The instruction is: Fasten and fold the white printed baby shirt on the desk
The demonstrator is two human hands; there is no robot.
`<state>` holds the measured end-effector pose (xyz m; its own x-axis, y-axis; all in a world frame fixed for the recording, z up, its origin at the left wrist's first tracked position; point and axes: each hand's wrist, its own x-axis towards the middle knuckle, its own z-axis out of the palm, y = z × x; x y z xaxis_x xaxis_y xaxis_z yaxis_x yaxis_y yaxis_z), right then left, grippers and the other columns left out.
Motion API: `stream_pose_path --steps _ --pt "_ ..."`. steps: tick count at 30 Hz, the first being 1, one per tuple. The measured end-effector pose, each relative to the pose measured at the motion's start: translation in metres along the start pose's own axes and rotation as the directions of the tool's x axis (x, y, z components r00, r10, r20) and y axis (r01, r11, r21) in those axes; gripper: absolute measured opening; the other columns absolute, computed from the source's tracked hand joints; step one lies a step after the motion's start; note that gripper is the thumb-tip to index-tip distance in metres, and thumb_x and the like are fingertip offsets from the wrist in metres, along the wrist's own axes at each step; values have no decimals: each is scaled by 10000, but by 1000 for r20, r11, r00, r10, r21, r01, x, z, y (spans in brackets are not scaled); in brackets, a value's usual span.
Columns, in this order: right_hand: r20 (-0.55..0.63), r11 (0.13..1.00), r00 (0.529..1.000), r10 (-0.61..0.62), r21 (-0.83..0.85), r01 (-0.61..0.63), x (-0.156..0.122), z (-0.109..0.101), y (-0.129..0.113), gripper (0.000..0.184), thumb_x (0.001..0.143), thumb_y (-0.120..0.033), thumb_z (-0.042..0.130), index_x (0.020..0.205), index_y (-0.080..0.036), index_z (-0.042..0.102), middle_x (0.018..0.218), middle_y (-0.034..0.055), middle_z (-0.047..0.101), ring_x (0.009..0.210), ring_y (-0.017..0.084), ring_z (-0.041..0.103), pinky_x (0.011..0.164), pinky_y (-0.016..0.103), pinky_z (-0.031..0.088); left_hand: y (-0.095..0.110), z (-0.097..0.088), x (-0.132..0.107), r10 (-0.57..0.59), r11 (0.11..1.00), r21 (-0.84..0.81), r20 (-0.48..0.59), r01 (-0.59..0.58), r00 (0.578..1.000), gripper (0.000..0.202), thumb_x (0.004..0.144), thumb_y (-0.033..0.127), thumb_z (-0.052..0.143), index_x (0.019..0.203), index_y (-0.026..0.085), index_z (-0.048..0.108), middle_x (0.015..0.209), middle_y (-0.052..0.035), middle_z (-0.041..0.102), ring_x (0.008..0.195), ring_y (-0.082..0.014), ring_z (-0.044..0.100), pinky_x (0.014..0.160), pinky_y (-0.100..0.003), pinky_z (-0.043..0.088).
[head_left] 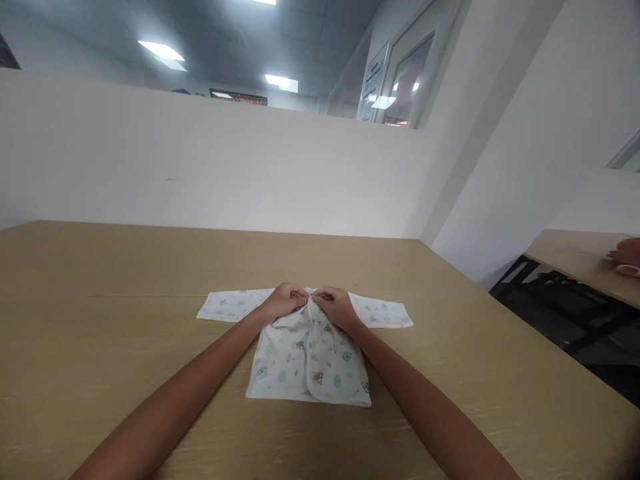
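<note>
A small white baby shirt (285, 360) with green and brown animal prints lies on the table, its sleeves spread to both sides and its hem toward me. One front panel overlaps the other down the middle. Near the neckline, my left hand (287, 300) pinches the fabric with closed fingers. Right beside it, my right hand (336, 305) pinches the shirt's front edge at the same spot. The cloth between the fingertips is bunched and slightly raised. What exactly sits between the fingertips is too small to make out.
The wooden table (125, 267) extends around the shirt to a white partition wall (225, 167) at the back. On the right, past the table's edge, stands another table (575, 257) with dark legs, and part of a person's hand (625, 257) shows there.
</note>
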<state>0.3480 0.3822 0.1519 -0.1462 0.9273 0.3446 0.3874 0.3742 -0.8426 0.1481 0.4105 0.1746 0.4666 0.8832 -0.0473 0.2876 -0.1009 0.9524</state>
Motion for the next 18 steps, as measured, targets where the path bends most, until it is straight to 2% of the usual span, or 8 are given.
stream_pose_path --steps 4,9,13,18 --pt "-17 1000 1000 -21 -18 21 0 1 1 191 873 -317 635 902 -170 754 936 50 727 849 191 673 802 287 526 -3 1 1 -11 999 -50 -7 10 1000 345 723 393 756 916 108 728 762 -37 641 643 -102 513 602 -204 363" --pt "-69 995 996 -60 -84 54 1 5 3 170 858 -294 645 893 -178 763 881 43 725 802 198 671 799 302 523 -3 1 -1 -37 995 -91 22 39 999 441 737 509 793 914 107 745 783 -48 646 605 -83 474 544 -203 295" --pt "-84 986 990 -116 -127 105 1 7 3 149 858 -283 646 874 -190 762 909 36 730 835 204 680 825 308 515 -3 3 -2 -14 995 -101 -38 10 999 346 699 381 826 913 119 756 897 -75 700 747 -124 586 642 -209 393" --pt "-73 974 979 -189 -144 177 0 6 2 163 879 -277 618 896 -190 754 966 40 730 911 205 681 882 311 508 -5 7 -1 -31 996 -89 -102 22 994 266 695 273 757 910 117 762 806 -55 682 674 -109 555 621 -218 386"
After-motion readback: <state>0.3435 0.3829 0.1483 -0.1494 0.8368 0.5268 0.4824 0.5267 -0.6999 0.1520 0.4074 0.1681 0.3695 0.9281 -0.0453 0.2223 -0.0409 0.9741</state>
